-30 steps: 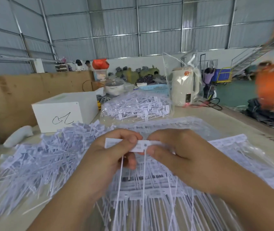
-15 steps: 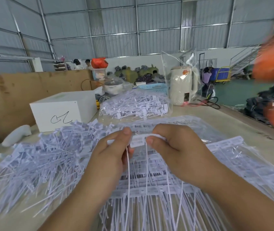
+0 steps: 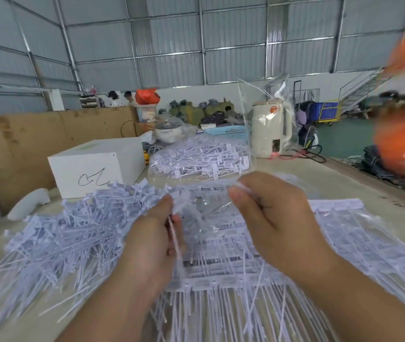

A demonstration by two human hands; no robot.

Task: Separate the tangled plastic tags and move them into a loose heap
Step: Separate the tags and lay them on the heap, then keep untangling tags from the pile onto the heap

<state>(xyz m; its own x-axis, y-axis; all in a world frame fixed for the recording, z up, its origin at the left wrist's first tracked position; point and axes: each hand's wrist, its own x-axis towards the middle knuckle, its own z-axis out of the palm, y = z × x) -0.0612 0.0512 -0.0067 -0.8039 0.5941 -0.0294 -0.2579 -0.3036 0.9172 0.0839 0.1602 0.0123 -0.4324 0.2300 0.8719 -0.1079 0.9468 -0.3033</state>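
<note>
While both hands are raised over the desk (image 3: 295, 178), a single white plastic tag (image 3: 175, 239) is pinched in the left hand (image 3: 154, 245) between thumb and curled fingers (image 3: 172, 250), its thin tail hanging down past the palm. The right hand (image 3: 273, 218) is held just beside it, apart from the left, with its thumb and forefinger pressed onto a blurred white tag head (image 3: 239, 187); exactly how much is gripped there cannot be told because of motion blur.

Below and between the hands, the joined tags (image 3: 221, 275) are laid in flat rows on clear plastic wrapping (image 3: 204, 213), with their tails pointing toward the viewer. To the left, a loose heap (image 3: 68, 233) of separated tags is spread across the desk, touching the edge of the rows. Further back, a clear bag of tags (image 3: 201, 159) is seen, flanked by a white box (image 3: 95, 166) with a black scribble on its front and a cream kettle (image 3: 269, 127) wrapped in plastic. A blue basket (image 3: 226, 131) is set behind the bag. Blurred orange shapes (image 3: 403, 139) are seen at the right edge; what they are cannot be told.
</note>
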